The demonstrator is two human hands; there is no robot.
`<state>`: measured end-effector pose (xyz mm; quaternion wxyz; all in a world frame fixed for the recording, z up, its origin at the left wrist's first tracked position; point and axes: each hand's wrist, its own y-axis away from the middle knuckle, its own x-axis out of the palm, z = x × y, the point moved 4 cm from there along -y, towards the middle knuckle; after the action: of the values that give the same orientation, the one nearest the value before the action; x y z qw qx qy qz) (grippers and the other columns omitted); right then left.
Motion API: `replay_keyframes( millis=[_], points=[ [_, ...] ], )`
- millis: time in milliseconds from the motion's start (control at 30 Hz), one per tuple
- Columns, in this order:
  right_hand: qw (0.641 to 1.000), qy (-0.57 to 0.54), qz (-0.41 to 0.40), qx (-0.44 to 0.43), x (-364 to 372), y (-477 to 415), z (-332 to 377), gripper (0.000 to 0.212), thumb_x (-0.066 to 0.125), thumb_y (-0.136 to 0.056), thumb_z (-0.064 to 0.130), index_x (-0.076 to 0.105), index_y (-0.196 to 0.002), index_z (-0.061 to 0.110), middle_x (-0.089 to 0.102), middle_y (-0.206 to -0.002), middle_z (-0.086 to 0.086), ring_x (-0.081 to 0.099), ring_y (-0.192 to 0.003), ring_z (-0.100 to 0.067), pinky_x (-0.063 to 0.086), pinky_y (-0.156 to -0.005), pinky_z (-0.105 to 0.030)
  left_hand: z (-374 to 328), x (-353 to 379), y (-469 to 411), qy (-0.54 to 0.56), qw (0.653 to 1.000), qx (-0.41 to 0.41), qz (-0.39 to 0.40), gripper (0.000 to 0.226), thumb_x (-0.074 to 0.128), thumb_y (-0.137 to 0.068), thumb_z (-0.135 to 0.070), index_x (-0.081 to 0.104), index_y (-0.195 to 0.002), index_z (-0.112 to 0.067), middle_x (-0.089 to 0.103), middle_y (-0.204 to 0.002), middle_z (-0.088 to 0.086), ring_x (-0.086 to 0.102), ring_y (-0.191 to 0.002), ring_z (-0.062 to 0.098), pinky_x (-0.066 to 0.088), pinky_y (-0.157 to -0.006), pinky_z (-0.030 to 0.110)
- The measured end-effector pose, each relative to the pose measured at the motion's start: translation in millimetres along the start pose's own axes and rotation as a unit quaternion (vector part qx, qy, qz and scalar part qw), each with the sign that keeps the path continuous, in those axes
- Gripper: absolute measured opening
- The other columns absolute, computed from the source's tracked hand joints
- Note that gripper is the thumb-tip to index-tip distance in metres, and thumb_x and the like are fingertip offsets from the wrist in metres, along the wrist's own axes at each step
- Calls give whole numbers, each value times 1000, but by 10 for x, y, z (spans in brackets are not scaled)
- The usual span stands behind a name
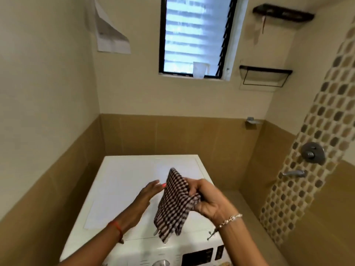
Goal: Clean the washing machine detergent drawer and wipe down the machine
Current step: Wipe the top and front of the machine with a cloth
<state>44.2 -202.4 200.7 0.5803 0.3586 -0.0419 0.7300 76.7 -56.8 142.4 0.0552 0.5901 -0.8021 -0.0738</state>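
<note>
A white washing machine stands below me against the brown tiled wall; its flat top and part of the front control panel show. Above the top I hold a dark-and-white checked cloth, which hangs folded. My right hand grips the cloth's right edge with curled fingers. My left hand reaches in from the left with straight fingers, the fingertips touching the cloth's left side. The detergent drawer is out of view.
A louvred window with a white cup on its sill sits in the back wall. Two dark shelves hang at upper right. A shower valve and spout project from the mosaic strip on the right.
</note>
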Motion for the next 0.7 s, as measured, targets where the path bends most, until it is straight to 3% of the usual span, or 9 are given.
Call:
replay_keyframes(
  millis=[67, 133, 167, 267, 333, 467, 600, 700],
  points=[
    [998, 47, 43, -2, 203, 199, 274, 51, 29, -54, -11, 56, -98, -10, 62, -79, -21, 65, -63, -29, 57, -50, -31, -239, -40, 24, 43, 998, 9, 37, 62, 65, -61, -56, 64, -112, -20, 65, -113, -7, 53, -109, 11, 38, -101, 40],
    [995, 64, 80, 6, 355, 293, 456, 53, 25, -60, -10, 57, -101, -8, 66, -78, -22, 67, -60, -28, 56, -47, -30, -505, -47, 93, 95, 993, 33, 56, 25, 70, -71, -34, 72, -83, -12, 72, -82, -2, 59, -85, 13, 51, -75, 29],
    [993, 73, 91, 8, 413, 321, 530, 53, 25, -61, -10, 60, -101, -7, 66, -80, -22, 67, -60, -27, 56, -47, -29, -632, -58, 135, 107, 991, 49, 57, 18, 73, -69, -26, 72, -77, -10, 71, -76, -1, 60, -79, 13, 51, -66, 26],
    [989, 115, 89, -5, 467, 331, 728, 50, 29, -67, -11, 68, -98, -3, 65, -87, -18, 66, -62, -21, 56, -50, -25, -944, -137, 235, 91, 990, 98, 39, 37, 73, -60, -28, 66, -91, -8, 71, -88, 1, 62, -89, 16, 50, -72, 28],
    [982, 182, 45, -33, 446, 316, 850, 44, 31, -76, -12, 66, -100, 0, 64, -91, -13, 63, -67, -17, 55, -54, -25, -1098, -200, 295, 45, 991, 123, 35, 49, 74, -54, -35, 65, -93, -7, 73, -92, 4, 65, -89, 17, 52, -78, 29],
    [961, 258, 1, -99, 548, 360, 1038, 32, 38, -83, -10, 66, -94, -1, 66, -85, -9, 59, -72, -15, 50, -62, -25, -1306, -265, 415, 7, 988, 143, 57, 49, 76, -57, -32, 64, -98, -7, 73, -93, 6, 69, -84, 18, 56, -73, 28],
    [981, 128, 62, -135, 670, 346, 1144, 21, 53, -85, 2, 61, -104, -3, 64, -89, -12, 62, -67, -13, 57, -60, -23, -1396, -333, 382, 159, 977, 129, 61, 44, 70, -75, -18, 57, -113, -1, 71, -97, 10, 68, -84, 19, 58, -67, 26],
    [986, 1, 129, -109, 650, 188, 943, 52, 56, -86, 29, 49, -121, -8, 63, -88, -16, 65, -71, -22, 59, -64, -31, -1388, -400, 259, 243, 962, 120, 29, 50, 62, -80, -16, 49, -126, -2, 66, -106, 13, 65, -90, 22, 59, -68, 28]
  ],
)
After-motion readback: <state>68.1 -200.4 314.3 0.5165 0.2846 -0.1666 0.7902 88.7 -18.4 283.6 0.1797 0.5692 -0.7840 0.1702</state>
